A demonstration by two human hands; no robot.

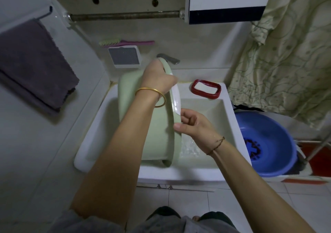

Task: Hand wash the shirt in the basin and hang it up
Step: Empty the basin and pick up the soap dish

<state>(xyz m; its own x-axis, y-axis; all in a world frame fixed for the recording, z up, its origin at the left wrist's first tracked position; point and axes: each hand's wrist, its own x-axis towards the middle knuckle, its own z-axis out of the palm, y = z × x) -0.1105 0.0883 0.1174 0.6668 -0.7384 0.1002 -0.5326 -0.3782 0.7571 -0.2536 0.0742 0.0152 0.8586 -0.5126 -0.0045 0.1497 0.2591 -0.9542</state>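
Observation:
A pale green plastic basin (157,134) stands tipped on its side in the white sink (206,172), its bottom facing left and its mouth facing right. Water (188,147) runs from its lower rim into the sink. My left hand (159,77) grips the basin's far upper rim, just below the tap (170,58). My right hand (193,125) holds the near rim with thumb and curled fingers. A strip of white (176,96) shows inside the rim; I cannot tell whether it is the shirt.
A red soap dish (206,88) with a white bar sits on the sink's back right corner. A blue basin (266,143) stands on the floor at the right, under a patterned curtain (286,53). A dark towel (34,62) hangs left. A brush (125,42) and rail (125,16) lie behind.

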